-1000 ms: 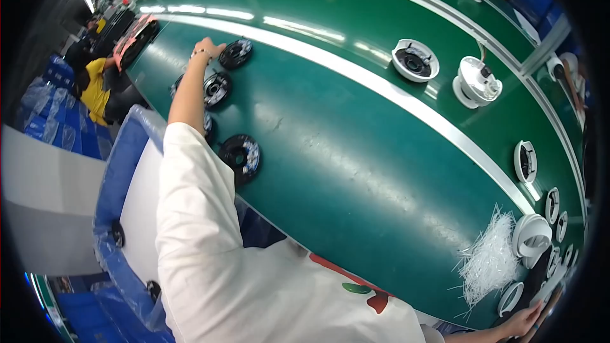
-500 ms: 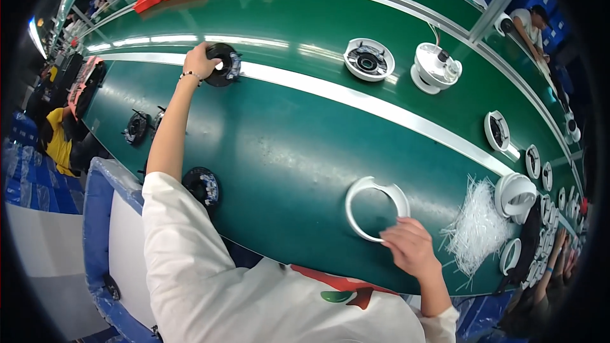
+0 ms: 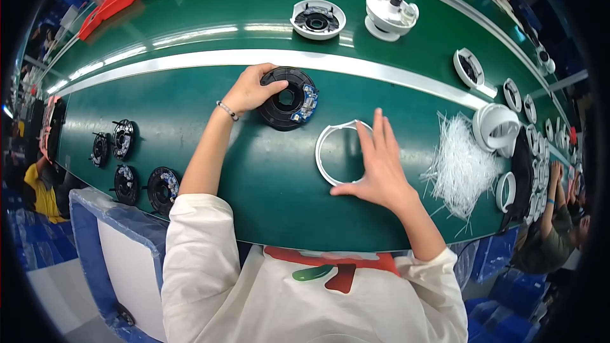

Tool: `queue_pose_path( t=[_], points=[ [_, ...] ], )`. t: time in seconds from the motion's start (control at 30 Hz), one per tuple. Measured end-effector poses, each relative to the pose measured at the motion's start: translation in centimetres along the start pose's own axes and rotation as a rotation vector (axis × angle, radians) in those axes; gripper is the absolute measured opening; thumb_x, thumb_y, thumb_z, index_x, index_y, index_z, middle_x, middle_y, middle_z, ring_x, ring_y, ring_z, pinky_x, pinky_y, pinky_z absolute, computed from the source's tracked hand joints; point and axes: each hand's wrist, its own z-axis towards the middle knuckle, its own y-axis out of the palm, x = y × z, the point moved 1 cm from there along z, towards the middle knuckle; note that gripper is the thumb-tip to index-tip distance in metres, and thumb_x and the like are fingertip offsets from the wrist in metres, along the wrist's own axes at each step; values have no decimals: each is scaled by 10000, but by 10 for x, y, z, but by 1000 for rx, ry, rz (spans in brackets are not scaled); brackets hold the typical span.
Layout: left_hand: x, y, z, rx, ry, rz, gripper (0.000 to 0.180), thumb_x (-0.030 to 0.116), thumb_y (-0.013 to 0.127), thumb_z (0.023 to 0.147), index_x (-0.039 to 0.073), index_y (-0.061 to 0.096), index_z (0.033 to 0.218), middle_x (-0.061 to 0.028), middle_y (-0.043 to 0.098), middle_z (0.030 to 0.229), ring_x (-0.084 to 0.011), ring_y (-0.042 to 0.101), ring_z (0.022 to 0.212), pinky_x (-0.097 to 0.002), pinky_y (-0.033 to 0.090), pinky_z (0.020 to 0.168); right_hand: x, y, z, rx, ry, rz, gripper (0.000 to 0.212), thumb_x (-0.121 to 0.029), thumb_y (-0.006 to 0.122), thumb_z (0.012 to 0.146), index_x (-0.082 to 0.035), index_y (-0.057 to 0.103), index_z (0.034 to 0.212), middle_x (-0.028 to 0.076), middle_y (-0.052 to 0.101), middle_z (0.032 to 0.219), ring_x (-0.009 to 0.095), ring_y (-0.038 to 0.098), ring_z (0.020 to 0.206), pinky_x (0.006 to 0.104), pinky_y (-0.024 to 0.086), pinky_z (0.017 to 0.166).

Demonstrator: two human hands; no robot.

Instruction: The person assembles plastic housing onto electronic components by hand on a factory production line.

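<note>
A black round disc-shaped part (image 3: 273,113) with a blue circuit board on its right side is in my left hand (image 3: 251,92). Its thumb lies across the disc's face by the central hole, and the fingers are behind it. Nearer and to the right, a white plastic ring (image 3: 323,164) lies on the green worktable (image 3: 286,216). My right hand (image 3: 381,168) is at the ring's right side, fingers stretched and spread, with the thumb by the near rim and the index finger by the far rim. That side of the ring is partly hidden.
Several black discs (image 3: 126,184) sit at the table's left. A heap of clear thin strips (image 3: 460,165) lies right, beside stacked white rings (image 3: 492,128). Beyond a pale strip stand a white round housing (image 3: 318,20) and a white lamp-like unit (image 3: 391,16). Co-workers (image 3: 553,235) sit right.
My left hand has brought the black disc rightward and nearer, toward the ring. My right hand has spread its fingers along the ring's right side. The view has shifted.
</note>
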Motion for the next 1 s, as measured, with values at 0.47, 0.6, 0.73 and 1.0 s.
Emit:
queue_pose_path(
  t=[0.47,0.6,0.73,1.0],
  points=[
    [-3,58,-20,205,-57,-263,139,82,603,736,-24,585,823,-49,604,713,-75,553,610,-202,444,571,38,24,26,285,158,799,982,-317,768,501,31,222,1240,218,347,1184,297,379,1096,366,318,914],
    [-5,86,-25,382,16,-294,150,96,560,778,-29,585,858,-37,597,746,-66,528,644,-192,423,579,19,54,52,355,170,1101,985,-329,780,511,63,222,1222,215,367,1158,271,396,1073,347,327,902],
    [-4,95,-31,255,-84,-813,280,197,440,810,2,548,980,-58,581,877,-112,535,760,-248,426,668,11,47,60,330,156,978,1009,-343,780,496,36,205,1233,211,324,1134,307,365,1068,370,324,901],
    [19,88,-29,-105,-252,-1426,646,563,332,775,43,434,1144,-159,495,1067,-291,477,1001,-437,370,878,9,36,62,356,-45,830,958,-228,767,523,36,197,1246,197,329,1215,245,364,1123,326,312,924]
  ],
)
